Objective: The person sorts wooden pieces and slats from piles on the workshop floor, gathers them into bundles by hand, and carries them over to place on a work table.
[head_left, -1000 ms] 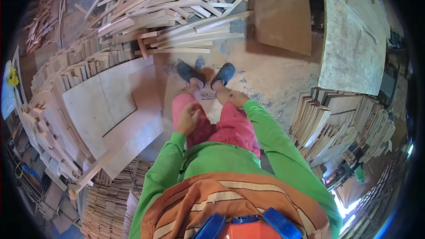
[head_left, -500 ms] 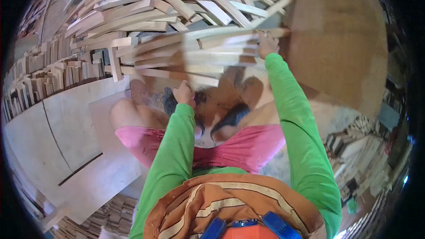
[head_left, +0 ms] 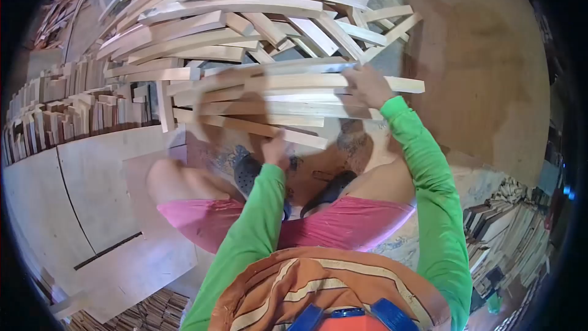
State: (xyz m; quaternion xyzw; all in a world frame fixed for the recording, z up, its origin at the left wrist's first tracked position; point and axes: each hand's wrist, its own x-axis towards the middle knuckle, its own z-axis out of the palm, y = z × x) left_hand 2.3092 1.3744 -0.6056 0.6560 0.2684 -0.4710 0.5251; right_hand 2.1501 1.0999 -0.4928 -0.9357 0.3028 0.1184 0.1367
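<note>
Nearest me, btm of view: orange cloth (head_left: 334,268) w/ pale stripes, then pink shorts (head_left: 355,217) above dark clogs (head_left: 246,175); wearer bent low. Green sleeves (head_left: 441,233) run fwd to the work. L hand (head_left: 275,150): at the near side of the row, touching the nearest slat (head_left: 309,140); fingertips hidden, so I can't tell if they're closed on it. R hand (head_left: 369,87): laid over the slats toward their R ends, fingers bent across the tops; gripping or merely resting, I can't tell.

Row of slats (head_left: 294,109): pale, roughly parallel, crosswise on the floor just beyond the clogs. Step in hand, as I judge it: taking hold of, or squaring up, this row. Next move, I'd say, calls for fingers well round the outer pcs & even pressure from both sides, as loose slats could slide apart.

Surroundings: dusty, marked floor (head_left: 459,178). Lower R, stacked wood (head_left: 502,224); L, pale board (head_left: 92,190) w/ a dark slot, short pcs (head_left: 79,113) packed upright behind it. Upper R, large brown sheet (head_left: 484,73). Beyond the row, criss-crossed heap (head_left: 245,6) of similar slats; far upper L, thin strips (head_left: 55,18).
</note>
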